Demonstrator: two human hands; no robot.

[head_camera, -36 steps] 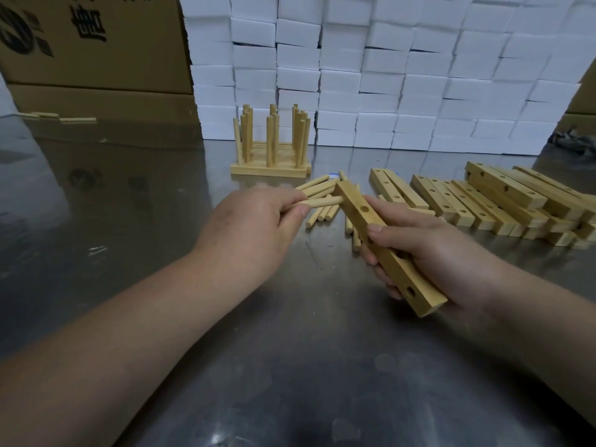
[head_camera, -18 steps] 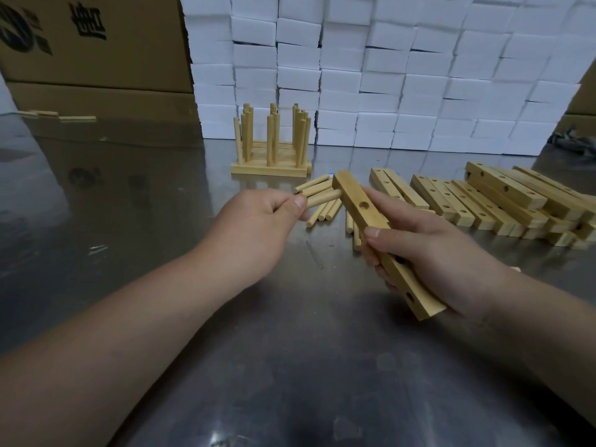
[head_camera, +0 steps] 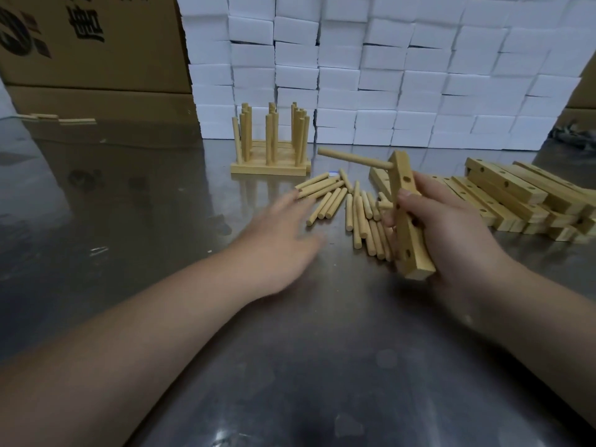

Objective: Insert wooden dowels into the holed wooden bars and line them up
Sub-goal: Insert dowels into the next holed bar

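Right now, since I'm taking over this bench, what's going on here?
A person's right hand grips a pale holed wooden bar, held nearly upright, with one round wooden dowel already stuck in its top hole, pointing left. The left hand, open and blurred, stretches toward the loose wooden dowels scattered on the grey metal table. Finished bars with upright dowels stand at the back; a pile of unfilled holed bars lies to the right.

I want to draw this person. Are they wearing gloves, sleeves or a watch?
No gloves: the left hand and right hand are both bare. No sleeves show either; the left forearm and right forearm are uncovered right to the picture's edge. I see no watch, bracelet or ring, though the left hand is blurred, so a thin ring could be missed.
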